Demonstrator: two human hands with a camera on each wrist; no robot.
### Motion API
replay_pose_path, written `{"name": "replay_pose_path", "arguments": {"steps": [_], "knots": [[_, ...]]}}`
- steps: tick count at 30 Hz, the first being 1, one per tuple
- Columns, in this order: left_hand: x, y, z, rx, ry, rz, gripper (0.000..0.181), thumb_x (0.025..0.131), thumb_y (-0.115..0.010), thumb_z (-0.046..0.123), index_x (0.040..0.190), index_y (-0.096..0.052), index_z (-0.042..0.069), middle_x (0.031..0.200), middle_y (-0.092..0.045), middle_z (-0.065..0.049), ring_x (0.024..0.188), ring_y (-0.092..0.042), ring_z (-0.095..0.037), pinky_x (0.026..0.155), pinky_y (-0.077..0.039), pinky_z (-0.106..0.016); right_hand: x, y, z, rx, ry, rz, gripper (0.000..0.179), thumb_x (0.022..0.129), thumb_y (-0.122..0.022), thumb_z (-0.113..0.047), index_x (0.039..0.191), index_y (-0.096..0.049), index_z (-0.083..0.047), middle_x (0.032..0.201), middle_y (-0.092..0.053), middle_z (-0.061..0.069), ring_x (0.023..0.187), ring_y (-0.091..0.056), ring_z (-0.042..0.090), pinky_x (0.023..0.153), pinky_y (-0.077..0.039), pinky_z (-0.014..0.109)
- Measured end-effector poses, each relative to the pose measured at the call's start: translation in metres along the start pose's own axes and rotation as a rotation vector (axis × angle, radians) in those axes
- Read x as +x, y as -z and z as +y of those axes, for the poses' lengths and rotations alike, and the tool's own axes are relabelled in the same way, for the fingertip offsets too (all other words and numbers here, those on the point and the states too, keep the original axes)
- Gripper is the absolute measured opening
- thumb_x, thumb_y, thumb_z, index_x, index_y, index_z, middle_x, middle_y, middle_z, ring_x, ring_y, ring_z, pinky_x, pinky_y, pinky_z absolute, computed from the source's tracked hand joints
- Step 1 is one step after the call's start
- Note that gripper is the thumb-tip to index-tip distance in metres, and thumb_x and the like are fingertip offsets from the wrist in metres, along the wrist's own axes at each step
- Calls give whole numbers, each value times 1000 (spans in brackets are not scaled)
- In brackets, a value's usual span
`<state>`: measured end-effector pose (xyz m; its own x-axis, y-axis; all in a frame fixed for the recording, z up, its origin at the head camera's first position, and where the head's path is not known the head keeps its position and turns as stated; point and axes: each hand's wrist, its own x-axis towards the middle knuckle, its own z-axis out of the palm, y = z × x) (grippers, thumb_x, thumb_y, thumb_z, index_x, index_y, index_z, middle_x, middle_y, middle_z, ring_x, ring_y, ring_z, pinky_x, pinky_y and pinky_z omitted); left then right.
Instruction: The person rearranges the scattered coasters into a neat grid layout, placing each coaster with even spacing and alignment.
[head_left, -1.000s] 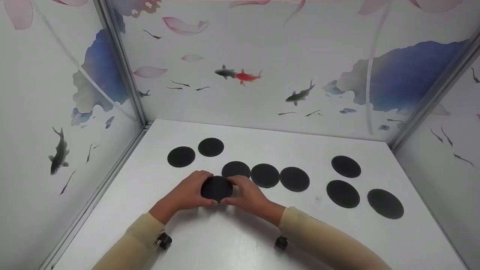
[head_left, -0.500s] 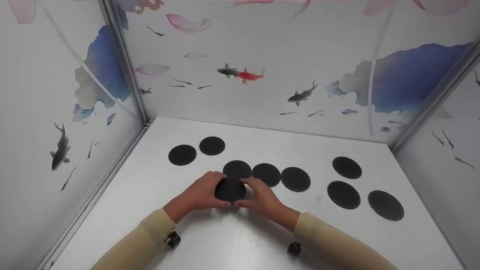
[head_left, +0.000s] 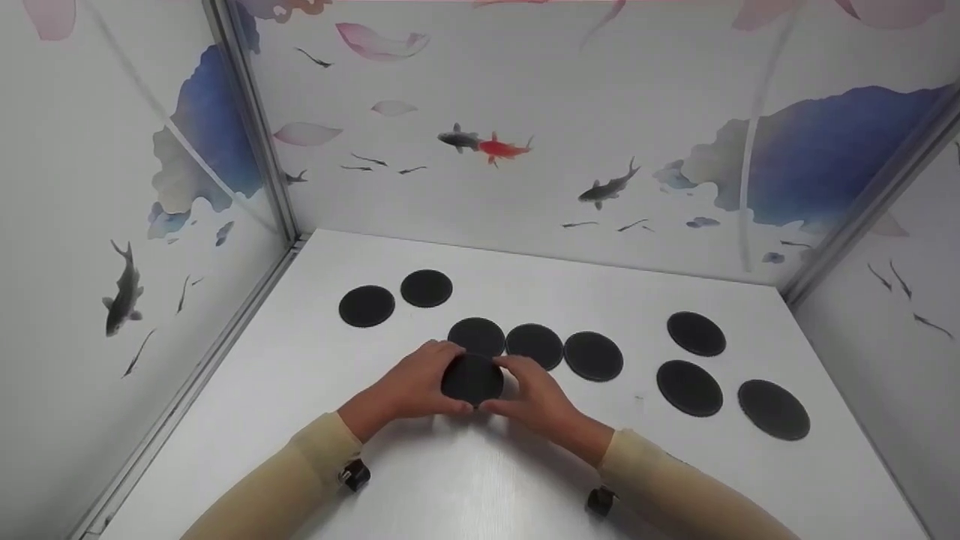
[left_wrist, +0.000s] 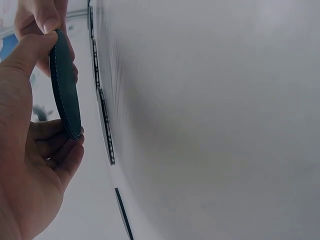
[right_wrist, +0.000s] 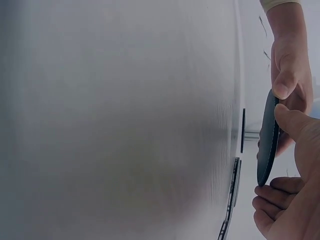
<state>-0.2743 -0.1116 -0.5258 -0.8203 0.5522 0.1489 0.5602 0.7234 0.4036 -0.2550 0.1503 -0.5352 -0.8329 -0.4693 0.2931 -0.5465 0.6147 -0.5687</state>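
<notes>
A round black coaster (head_left: 472, 380) with a stitched edge is held between both hands, raised off the white table. My left hand (head_left: 417, 382) grips its left side, thumb on the near edge and fingers on the far edge. On the other side my right hand (head_left: 541, 394) pinches the rim the same way, and the thumbs nearly meet. In the left wrist view the coaster (left_wrist: 66, 87) appears nearly edge-on, apart from the table. Just behind it lies another black coaster (head_left: 476, 334), partly covered, at the left end of a row of three.
The row's middle coaster (head_left: 534, 346) and right coaster (head_left: 593, 356) lie flat. Two more, including one coaster (head_left: 367, 306), lie at the back left; three, including one coaster (head_left: 689, 388), lie at the right. Patterned panels enclose the white table (head_left: 480, 480).
Both hands have carried the held coaster to the right, from the left of the row to in front of its left end. The view has shifted slightly; the coasters on the table stay put.
</notes>
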Motion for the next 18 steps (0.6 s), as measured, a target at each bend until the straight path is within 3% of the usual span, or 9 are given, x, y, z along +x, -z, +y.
{"name": "replay_pose_path", "arguments": {"steps": [8, 18], "knots": [[1, 0, 4, -3, -13, -9, 98, 75, -72, 75, 145, -48, 11, 139, -54, -1, 119, -50, -16, 97, -49, -38, 0, 2, 1, -11, -2, 0, 72, 78, -87, -46, 136, -62, -10, 134, -63, 4, 128, -54, 21, 108, -44, 43], [-3, -2, 8, 2, -5, -55, 94, 76, -76, 67, 145, -49, 9, 137, -55, -3, 116, -50, -16, 98, -49, -37, -5, -2, 0, -46, -7, -25, 72, 78, -85, -49, 134, -62, -10, 131, -64, 4, 126, -56, 22, 105, -46, 43]]}}
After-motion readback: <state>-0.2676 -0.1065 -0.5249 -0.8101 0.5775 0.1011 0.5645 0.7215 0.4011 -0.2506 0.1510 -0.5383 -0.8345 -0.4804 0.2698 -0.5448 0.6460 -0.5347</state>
